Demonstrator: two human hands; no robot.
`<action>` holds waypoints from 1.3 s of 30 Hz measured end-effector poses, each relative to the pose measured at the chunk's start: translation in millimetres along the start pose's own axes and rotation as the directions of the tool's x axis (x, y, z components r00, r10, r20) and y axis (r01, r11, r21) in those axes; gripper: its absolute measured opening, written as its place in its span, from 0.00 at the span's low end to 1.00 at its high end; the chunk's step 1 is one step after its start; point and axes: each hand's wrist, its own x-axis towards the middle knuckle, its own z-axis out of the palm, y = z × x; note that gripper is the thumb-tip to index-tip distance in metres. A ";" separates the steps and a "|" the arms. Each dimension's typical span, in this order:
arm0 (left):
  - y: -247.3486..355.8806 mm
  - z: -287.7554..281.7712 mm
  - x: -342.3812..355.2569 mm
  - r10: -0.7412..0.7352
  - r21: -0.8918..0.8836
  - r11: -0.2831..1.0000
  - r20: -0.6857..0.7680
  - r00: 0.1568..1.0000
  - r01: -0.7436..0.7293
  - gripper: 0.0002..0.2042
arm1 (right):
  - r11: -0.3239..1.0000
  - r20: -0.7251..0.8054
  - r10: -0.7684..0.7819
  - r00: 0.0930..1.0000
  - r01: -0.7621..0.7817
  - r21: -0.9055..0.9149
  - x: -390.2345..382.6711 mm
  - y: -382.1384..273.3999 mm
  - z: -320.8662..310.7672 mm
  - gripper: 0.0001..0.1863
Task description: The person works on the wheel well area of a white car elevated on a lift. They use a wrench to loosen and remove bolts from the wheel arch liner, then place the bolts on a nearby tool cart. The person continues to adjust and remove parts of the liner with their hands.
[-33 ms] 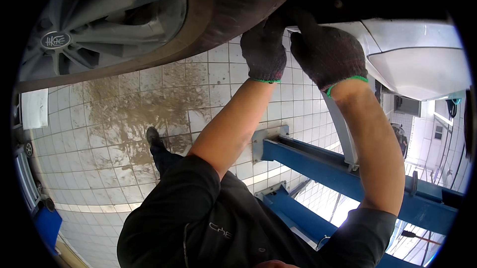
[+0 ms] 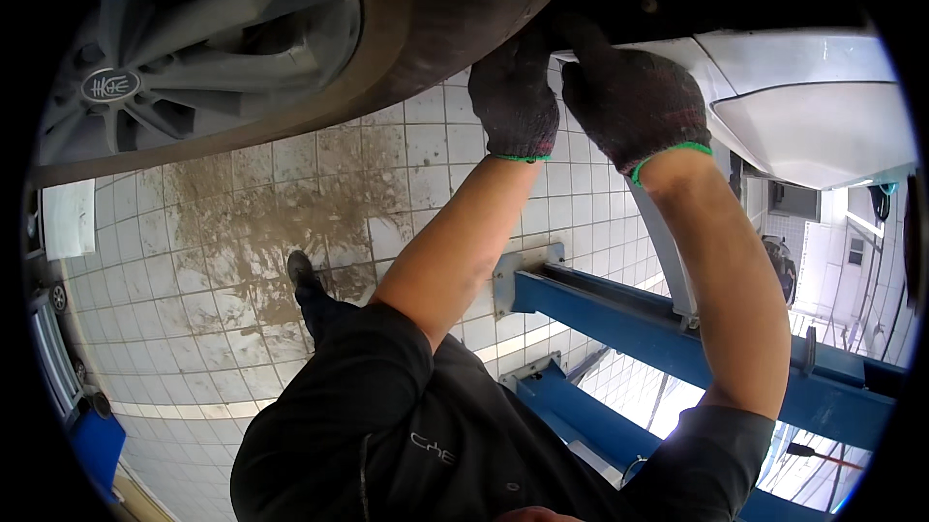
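Both my hands wear dark knitted gloves with green cuffs and are raised into the dark gap between a car tyre (image 2: 440,24) and a pale body panel (image 2: 803,62). My left hand (image 2: 515,111) is nearest the tyre tread, its fingers bent and drawn together. Beside it, my right hand (image 2: 639,101) sits against the panel's edge with curled fingers, one stretching up into shadow. The fingertips of both hands are lost in the dark, so whatever they grip does not show. A small round spot (image 2: 649,5) shows faintly in the black area above.
At the upper left hangs the spoked wheel (image 2: 203,58). Blue steel beams (image 2: 619,314) of a lift cross the lower right, with a grey post (image 2: 663,241) by my right forearm. Dirt (image 2: 290,203) smears the white tiled floor, where one shoe (image 2: 300,268) shows.
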 end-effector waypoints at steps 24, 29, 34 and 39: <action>0.9 8.8 -1.8 0.155 0.194 0.970 -0.039 0.987 -0.144 0.07 | 0.999 -0.050 -0.036 0.998 0.038 0.032 -0.7 1.8 4.5 0.29; -7.2 1.6 5.4 0.395 0.432 0.810 0.096 0.913 -0.396 0.09 | 0.999 -0.045 -0.016 0.999 0.018 0.039 -3.5 0.4 3.8 0.30; 6.3 9.8 -0.7 0.244 0.214 0.949 -0.028 0.969 -0.233 0.08 | 0.998 -0.039 -0.043 0.998 0.045 0.052 -3.2 4.0 3.5 0.31; -3.9 1.5 0.7 0.140 0.185 0.971 0.065 0.988 -0.150 0.09 | 0.998 -0.014 -0.043 0.999 0.044 0.050 -3.8 3.7 4.5 0.32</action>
